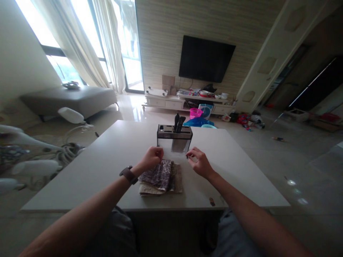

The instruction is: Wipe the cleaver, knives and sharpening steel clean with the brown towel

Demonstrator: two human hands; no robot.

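Note:
A knife block [174,134] with a metal-look top and a see-through front stands on the white table [107,171]. Two black handles [179,124] stick up from its slots. My left hand [154,157] is closed near the block's lower left corner, above a folded patterned cloth [160,177]; anything inside its fingers is hidden. By the lower right corner, my right hand [198,162] has its fingers pinched together. Something small and dark shows at those fingertips, too unclear to name. Whether either hand touches the block, I cannot tell.
A small brown and dark object [212,201] lies near the table's front edge. Beyond the table are a pink basket [195,113], a blue plastic bag [198,122] and a low white cabinet [171,104]. A white lamp [71,115] stands left of the table.

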